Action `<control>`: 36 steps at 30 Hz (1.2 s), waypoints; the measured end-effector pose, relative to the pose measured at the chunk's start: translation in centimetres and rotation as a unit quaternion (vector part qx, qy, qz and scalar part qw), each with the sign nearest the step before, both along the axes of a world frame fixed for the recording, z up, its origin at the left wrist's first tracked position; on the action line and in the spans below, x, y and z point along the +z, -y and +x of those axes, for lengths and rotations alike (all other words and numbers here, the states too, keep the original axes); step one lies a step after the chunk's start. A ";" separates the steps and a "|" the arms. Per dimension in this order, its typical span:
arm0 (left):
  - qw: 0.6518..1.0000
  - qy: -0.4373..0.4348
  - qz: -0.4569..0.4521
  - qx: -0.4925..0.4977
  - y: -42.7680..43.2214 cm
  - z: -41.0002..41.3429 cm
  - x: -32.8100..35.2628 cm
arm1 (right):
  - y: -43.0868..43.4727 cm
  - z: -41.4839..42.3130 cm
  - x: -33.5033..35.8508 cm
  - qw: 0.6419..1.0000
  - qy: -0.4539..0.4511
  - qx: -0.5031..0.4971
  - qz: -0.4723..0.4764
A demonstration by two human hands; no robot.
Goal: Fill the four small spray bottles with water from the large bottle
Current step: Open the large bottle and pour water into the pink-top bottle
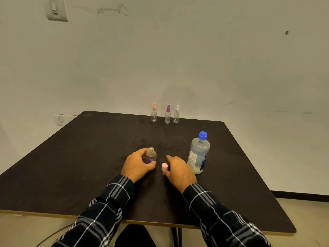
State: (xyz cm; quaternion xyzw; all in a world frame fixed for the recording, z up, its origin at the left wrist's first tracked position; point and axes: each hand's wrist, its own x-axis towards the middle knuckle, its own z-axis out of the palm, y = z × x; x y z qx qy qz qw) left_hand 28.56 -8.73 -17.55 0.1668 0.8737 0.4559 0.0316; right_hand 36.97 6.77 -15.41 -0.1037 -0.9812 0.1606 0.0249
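Open bottle (151,155): small, clear, uncapped, upright on the counter (89,157) near the front middle. We judge it empty or nearly so, hence very light, thin-walled and easy to tip; best held round the body, low. Our left hand (137,164) does so, fingers closed round it.

Pink cap (164,167): just right of the bottle, at our right hand (179,171). The fingers curl beside it; we cannot tell whether they grip it.

Large bottle (199,154): right of the hand, upright, blue lid on, mostly full. We judge it heavy, smooth and squeezable; take it at mid-body, over the label.

Three capped bottles (167,114): in a row at the far edge, pink, purple and white tops, well apart from us.
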 end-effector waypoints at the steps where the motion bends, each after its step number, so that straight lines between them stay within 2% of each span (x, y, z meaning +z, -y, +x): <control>1: 1.000 0.008 0.015 -0.005 0.1 -0.1 0.0 | -0.2 0.7 0.2 0.999 -0.045 -0.002 -0.015; 3: 0.998 0.034 0.046 -0.008 0.4 -0.3 -0.2 | -0.7 2.7 0.9 0.978 -0.205 -0.007 -0.045; 5: 0.996 0.032 0.080 0.019 0.7 -0.1 -0.3 | -1.6 4.5 1.7 0.925 -0.376 -0.024 -0.048; 7: 0.988 -0.069 0.105 0.089 0.4 1.3 0.1 | -3.4 5.3 2.5 0.871 -0.477 -0.066 -0.102; 9: 0.956 -0.236 0.139 0.102 -1.0 3.8 1.2 | -5.6 5.2 3.6 0.827 -0.503 -0.129 -0.214; 10: 0.944 -0.284 0.155 0.066 -2.4 5.1 1.7 | -6.7 5.0 4.1 0.814 -0.497 -0.152 -0.261; 11: 0.940 -0.296 0.169 0.012 -4.0 6.2 2.2 | -7.7 4.6 4.4 0.810 -0.480 -0.160 -0.296; 13: 0.957 -0.213 0.182 -0.074 -7.6 7.5 2.7 | -9.0 4.1 4.8 0.827 -0.427 -0.136 -0.341; 15: 0.974 -0.088 0.182 -0.102 -10.8 7.6 3.0 | -9.7 3.6 4.8 0.849 -0.374 -0.096 -0.360; 17: 0.983 -0.031 0.143 -0.110 -13.3 6.9 3.1 | -10.0 3.2 4.8 0.858 -0.349 -0.075 -0.368; 22: 0.990 -0.056 0.102 -0.077 -14.7 5.2 3.0 | -10.5 2.3 5.1 0.871 -0.323 -0.082 -0.362; 25: 0.988 -0.062 0.102 -0.095 -14.2 4.7 2.9 | -10.6 1.8 5.2 0.884 -0.308 -0.093 -0.339; 30: 0.987 -0.066 0.101 -0.107 -14.0 4.6 2.9 | -11.6 2.1 4.9 0.904 -0.266 -0.019 -0.334; 33: 0.986 -0.066 0.100 -0.112 -14.0 4.6 2.9 | -11.8 2.8 5.2 0.897 -0.220 0.014 -0.384; 36: 0.987 -0.061 0.104 -0.105 -14.1 4.6 2.9 | -11.4 2.4 5.4 0.898 -0.234 -0.009 -0.372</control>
